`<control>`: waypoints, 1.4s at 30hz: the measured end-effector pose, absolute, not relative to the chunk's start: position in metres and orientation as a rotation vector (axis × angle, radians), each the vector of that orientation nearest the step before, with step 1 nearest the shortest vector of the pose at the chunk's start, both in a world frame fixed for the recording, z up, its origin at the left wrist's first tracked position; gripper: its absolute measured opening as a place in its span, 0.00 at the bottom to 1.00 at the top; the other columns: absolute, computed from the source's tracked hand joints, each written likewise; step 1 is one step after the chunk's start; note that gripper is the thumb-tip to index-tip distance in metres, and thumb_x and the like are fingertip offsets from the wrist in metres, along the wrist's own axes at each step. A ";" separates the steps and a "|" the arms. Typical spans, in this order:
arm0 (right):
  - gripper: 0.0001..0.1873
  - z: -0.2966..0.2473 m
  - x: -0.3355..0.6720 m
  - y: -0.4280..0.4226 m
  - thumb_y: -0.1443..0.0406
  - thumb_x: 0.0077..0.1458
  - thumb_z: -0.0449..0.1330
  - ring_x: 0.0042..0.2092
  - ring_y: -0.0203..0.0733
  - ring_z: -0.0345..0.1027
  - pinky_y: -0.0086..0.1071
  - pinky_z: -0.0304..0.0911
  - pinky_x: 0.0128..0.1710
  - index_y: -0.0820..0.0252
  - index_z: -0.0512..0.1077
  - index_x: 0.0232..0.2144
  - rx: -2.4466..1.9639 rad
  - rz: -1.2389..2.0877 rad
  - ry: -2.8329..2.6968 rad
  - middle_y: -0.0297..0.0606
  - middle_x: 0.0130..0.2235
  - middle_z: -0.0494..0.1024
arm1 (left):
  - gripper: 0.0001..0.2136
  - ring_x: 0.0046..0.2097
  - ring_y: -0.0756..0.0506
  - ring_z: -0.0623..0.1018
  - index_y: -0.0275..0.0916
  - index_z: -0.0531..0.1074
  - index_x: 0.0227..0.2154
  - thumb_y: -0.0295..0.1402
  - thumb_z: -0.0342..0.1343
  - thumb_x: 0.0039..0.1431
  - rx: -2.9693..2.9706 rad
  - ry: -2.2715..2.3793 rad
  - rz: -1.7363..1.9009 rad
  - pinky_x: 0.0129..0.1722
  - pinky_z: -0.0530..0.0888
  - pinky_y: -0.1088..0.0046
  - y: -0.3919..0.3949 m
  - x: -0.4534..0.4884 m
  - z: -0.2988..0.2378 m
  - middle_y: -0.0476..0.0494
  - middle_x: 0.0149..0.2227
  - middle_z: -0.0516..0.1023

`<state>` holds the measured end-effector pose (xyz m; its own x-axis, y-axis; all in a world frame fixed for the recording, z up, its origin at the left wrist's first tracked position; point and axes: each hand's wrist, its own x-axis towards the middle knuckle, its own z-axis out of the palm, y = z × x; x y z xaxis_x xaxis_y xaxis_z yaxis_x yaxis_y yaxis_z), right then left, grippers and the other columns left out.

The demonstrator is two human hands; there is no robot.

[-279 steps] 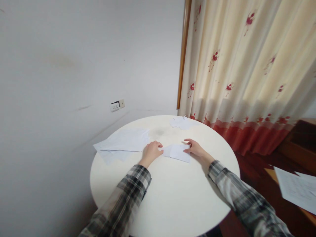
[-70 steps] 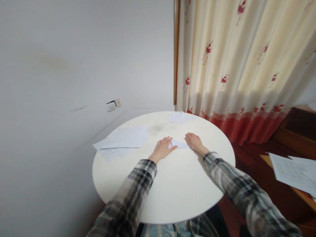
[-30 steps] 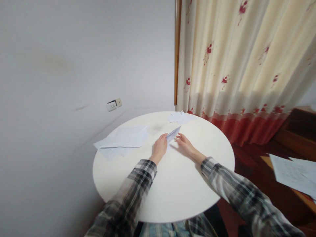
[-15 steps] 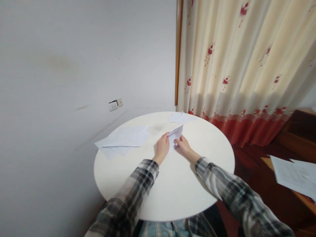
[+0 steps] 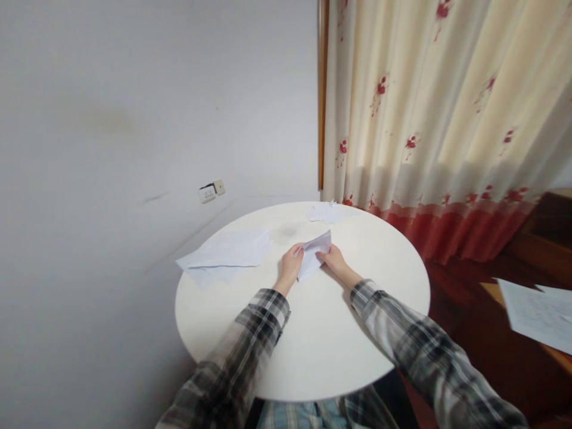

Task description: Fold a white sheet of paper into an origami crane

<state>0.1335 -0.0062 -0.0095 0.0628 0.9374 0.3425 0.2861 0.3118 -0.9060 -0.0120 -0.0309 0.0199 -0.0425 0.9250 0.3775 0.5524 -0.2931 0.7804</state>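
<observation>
A folded sheet of white paper (image 5: 314, 257) is held between my two hands, tilted up over the middle of the round white table (image 5: 322, 339). My left hand (image 5: 291, 262) pinches its left edge, thumb on the near face. On the right edge, my right hand (image 5: 333, 260) grips it with the thumb pressed on the front and the other fingers behind, mostly hidden. The paper's upper edge shows a fold, and its lower corner points down toward the tabletop.
A stack of white paper sheets (image 5: 227, 250) lies at the table's left side. Torn or crumpled paper pieces (image 5: 324, 212) sit at the far edge. To the right, written sheets (image 5: 536, 313) rest on a wooden surface. A wall and a floral curtain (image 5: 429, 119) stand behind.
The folded paper has turned so more of its face and its lower corner show. My left hand has shifted slightly left and down. The view has moved slightly.
</observation>
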 end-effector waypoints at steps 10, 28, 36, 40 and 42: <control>0.16 0.000 0.131 -0.019 0.68 0.38 0.57 0.36 0.44 0.69 0.35 0.63 0.38 0.62 0.71 0.35 -1.243 0.433 -1.645 0.40 0.35 0.77 | 0.15 0.46 0.45 0.74 0.41 0.71 0.44 0.28 0.51 0.53 2.180 1.716 1.162 0.47 0.67 0.72 -0.046 -0.010 0.025 0.44 0.44 0.75; 0.18 0.002 0.128 -0.026 0.68 0.44 0.53 0.37 0.43 0.70 0.34 0.63 0.38 0.60 0.69 0.41 -1.078 0.278 -1.686 0.39 0.36 0.76 | 0.16 0.43 0.46 0.75 0.40 0.73 0.42 0.22 0.52 0.50 2.088 1.666 1.288 0.45 0.69 0.73 -0.042 -0.012 0.025 0.45 0.42 0.77; 0.24 0.002 0.131 -0.027 0.71 0.42 0.52 0.40 0.43 0.69 0.35 0.63 0.42 0.60 0.65 0.45 -1.062 0.296 -1.668 0.38 0.40 0.75 | 0.17 0.44 0.48 0.75 0.38 0.74 0.40 0.19 0.50 0.48 1.942 1.631 1.321 0.47 0.69 0.74 -0.034 -0.013 0.019 0.45 0.42 0.77; 0.25 0.005 0.130 -0.029 0.73 0.38 0.51 0.41 0.43 0.69 0.35 0.62 0.43 0.61 0.67 0.43 -1.072 0.303 -1.650 0.39 0.41 0.75 | 0.17 0.44 0.48 0.75 0.36 0.75 0.38 0.18 0.47 0.48 1.853 1.602 1.349 0.47 0.69 0.74 -0.031 -0.014 0.016 0.44 0.41 0.77; 0.26 0.006 0.130 -0.031 0.73 0.37 0.51 0.41 0.43 0.69 0.35 0.62 0.43 0.62 0.68 0.43 -1.080 0.311 -1.636 0.39 0.41 0.75 | 0.17 0.43 0.49 0.75 0.36 0.75 0.37 0.17 0.47 0.47 1.825 1.586 1.361 0.47 0.69 0.74 -0.031 -0.014 0.016 0.44 0.40 0.78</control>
<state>0.1299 -0.0309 0.0065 0.0130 0.7723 0.6351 0.4851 0.5505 -0.6795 -0.0135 -0.0306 0.0159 -0.0969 0.9031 0.4184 0.5505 -0.3016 0.7785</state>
